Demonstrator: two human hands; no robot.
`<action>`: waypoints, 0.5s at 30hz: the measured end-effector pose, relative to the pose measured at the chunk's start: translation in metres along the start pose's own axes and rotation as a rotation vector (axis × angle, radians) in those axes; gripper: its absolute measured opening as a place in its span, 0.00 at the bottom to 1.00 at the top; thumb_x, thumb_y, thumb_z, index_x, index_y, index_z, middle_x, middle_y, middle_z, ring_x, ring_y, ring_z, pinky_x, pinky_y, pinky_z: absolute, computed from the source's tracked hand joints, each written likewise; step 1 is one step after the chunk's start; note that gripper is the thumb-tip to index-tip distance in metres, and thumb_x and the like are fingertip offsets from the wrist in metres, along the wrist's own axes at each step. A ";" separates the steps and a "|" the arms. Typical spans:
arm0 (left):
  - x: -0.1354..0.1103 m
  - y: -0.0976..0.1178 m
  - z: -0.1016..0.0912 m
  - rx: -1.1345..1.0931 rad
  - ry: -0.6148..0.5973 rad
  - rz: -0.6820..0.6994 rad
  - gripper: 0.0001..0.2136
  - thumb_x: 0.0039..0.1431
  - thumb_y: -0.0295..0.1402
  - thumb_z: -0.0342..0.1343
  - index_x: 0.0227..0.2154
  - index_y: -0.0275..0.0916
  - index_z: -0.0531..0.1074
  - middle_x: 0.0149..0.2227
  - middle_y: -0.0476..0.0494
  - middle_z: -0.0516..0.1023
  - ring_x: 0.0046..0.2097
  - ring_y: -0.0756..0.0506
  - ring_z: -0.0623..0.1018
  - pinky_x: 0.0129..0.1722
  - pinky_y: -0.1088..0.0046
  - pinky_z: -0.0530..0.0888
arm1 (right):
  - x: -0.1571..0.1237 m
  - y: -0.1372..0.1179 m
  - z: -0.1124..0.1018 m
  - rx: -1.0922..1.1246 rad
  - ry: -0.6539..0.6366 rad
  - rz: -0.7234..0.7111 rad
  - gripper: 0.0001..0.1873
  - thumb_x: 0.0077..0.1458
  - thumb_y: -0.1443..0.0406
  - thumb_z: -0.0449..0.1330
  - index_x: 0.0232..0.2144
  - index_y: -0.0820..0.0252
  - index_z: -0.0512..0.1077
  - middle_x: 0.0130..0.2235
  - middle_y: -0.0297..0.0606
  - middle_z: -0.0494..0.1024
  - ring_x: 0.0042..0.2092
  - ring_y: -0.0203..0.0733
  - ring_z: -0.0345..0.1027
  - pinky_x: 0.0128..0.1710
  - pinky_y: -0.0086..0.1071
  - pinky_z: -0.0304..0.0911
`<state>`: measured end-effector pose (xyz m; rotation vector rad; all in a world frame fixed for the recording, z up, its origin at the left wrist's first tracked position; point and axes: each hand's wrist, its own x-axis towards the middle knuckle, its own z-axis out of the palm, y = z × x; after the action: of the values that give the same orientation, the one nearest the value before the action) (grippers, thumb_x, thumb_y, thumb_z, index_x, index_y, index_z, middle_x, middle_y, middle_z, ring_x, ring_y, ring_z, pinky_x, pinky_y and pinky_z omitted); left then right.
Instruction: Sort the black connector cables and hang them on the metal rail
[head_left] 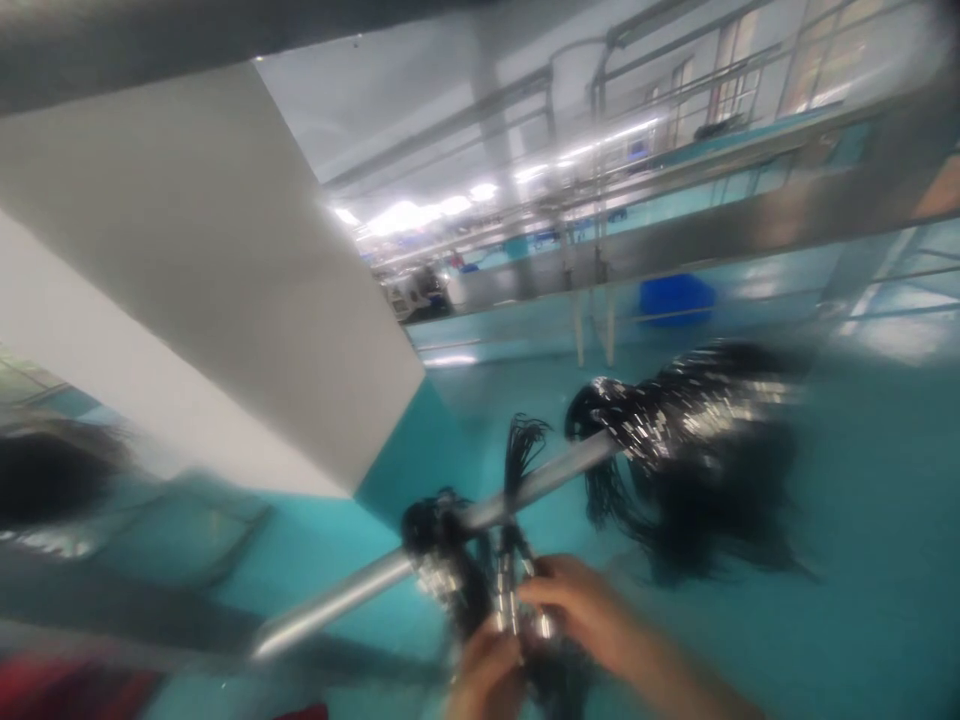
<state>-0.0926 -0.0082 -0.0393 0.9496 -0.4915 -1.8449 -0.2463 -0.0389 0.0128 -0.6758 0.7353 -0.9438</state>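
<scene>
While blur hides any lettering, left hand (486, 672) and right hand (571, 597) clamp their grip on black strands (504, 585).

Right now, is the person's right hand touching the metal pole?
Apart. The head view shows a strip of teal floor between the right hand and the metal pole above it in the picture.
</scene>
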 end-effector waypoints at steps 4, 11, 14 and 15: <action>-0.001 0.002 0.008 0.064 -0.051 0.032 0.11 0.38 0.29 0.64 0.30 0.37 0.78 0.26 0.42 0.78 0.32 0.44 0.75 0.37 0.70 0.68 | -0.003 -0.002 0.000 0.005 -0.003 0.021 0.08 0.42 0.64 0.62 0.26 0.65 0.74 0.24 0.37 0.73 0.27 0.39 0.66 0.29 0.32 0.60; 0.006 -0.012 -0.005 0.065 0.023 0.070 0.15 0.37 0.26 0.66 0.33 0.37 0.76 0.30 0.39 0.79 0.35 0.43 0.77 0.37 0.68 0.69 | -0.006 -0.004 0.001 -0.027 0.049 0.019 0.08 0.40 0.67 0.62 0.27 0.65 0.74 0.24 0.37 0.73 0.27 0.40 0.66 0.28 0.32 0.59; 0.007 -0.015 -0.012 0.012 0.080 0.060 0.16 0.35 0.26 0.66 0.32 0.38 0.76 0.32 0.40 0.80 0.36 0.42 0.77 0.39 0.67 0.69 | -0.006 -0.001 0.000 -0.016 0.082 -0.006 0.03 0.40 0.66 0.61 0.23 0.61 0.72 0.22 0.34 0.71 0.26 0.37 0.63 0.27 0.30 0.57; 0.006 -0.014 -0.012 0.000 0.071 0.063 0.16 0.35 0.26 0.66 0.32 0.37 0.76 0.32 0.39 0.79 0.35 0.42 0.77 0.39 0.67 0.69 | -0.005 0.000 0.000 -0.005 0.076 -0.008 0.03 0.40 0.66 0.60 0.21 0.61 0.71 0.22 0.33 0.70 0.25 0.36 0.62 0.26 0.30 0.57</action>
<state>-0.0931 -0.0066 -0.0586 0.9856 -0.4727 -1.7486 -0.2481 -0.0344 0.0141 -0.6507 0.8027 -0.9795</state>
